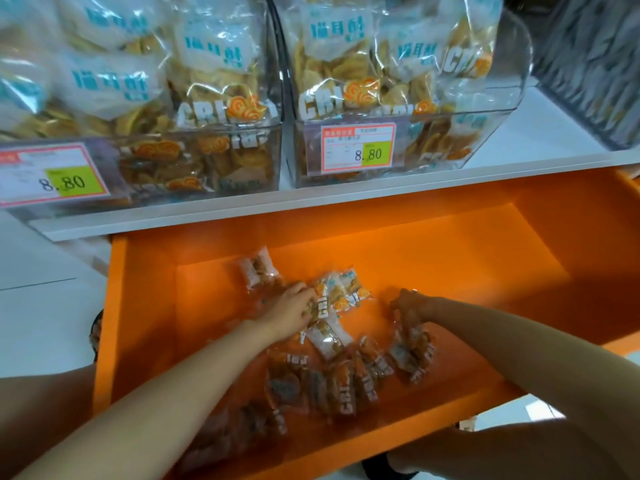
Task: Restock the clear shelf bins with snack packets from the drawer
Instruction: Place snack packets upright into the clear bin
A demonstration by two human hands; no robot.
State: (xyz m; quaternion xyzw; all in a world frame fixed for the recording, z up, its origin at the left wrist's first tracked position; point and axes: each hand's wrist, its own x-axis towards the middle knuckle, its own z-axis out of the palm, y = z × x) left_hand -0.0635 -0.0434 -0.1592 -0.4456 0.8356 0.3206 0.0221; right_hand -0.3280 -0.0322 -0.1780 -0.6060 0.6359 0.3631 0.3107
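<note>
Where the right hand (410,306) is reaching into the drawer (450,251), its fingers are pointing down and away from the camera, so I cannot tell whether they are grasping anything or hanging loose. A blurred clump of wrappers is lying just below it. Both forearms are running out of frame at the bottom edge. The left bin (214,161) is being cut off by the left and top edges, the right bin (491,126) by the top. A dark ribbed object (588,64) at upper right is showing too blurred to identify. The price tags (358,148) are reading 8.80; their small print is not legible.

The left hand (289,311) is curling its fingers round the edge of a printed packet (337,294) near the drawer's middle. The snack packets (346,379) are lying scattered on the orange drawer floor, mostly towards the near side. They are small clear wrappers with golden crisps showing through, white lettering starting CRI and an orange swirl mark. One packet pair (258,268) is sitting apart at the back left. The drawer is standing pulled out under the white shelf (242,207), where both bins are sitting packed with bags of the same print.
</note>
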